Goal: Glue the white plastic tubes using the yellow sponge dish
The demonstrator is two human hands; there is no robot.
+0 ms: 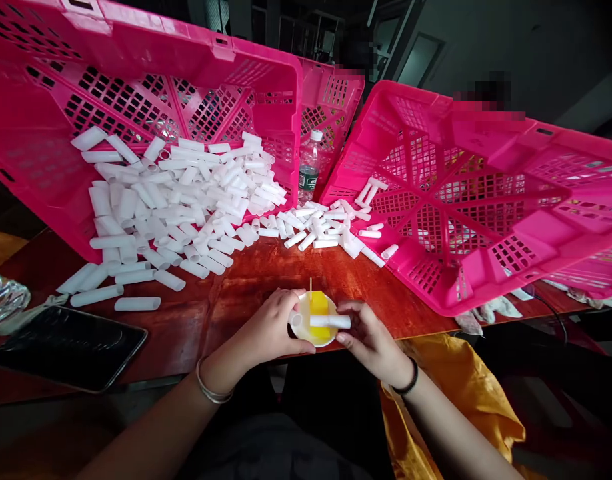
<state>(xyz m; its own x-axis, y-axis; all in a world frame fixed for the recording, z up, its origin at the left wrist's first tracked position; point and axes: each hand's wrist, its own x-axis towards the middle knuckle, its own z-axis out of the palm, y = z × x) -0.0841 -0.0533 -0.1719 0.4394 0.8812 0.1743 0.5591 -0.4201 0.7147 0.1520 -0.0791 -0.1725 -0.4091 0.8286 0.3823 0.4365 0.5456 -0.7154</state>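
My left hand point(273, 327) is closed around a short white plastic tube point(296, 320), its open end facing right. In my right hand point(369, 340), thumb and fingers pinch a thinner white tube point(331, 321), which points left towards the first one. The two tubes are apart, with a small gap between them. Both are held over a small white bowl point(332, 303) at the table's front edge. Something yellow point(320, 304) lies in the bowl, and a thin stick point(311, 285) stands up from it. My fingers partly hide the bowl's sides.
Many wide white tubes point(186, 193) spill from a tipped pink crate point(281, 73) at the left. Thinner tubes point(326, 230) lie before another pink crate point(436, 293). A plastic bottle point(309, 163) stands between them. A black phone point(71, 347) and yellow cloth point(461, 380) flank me.
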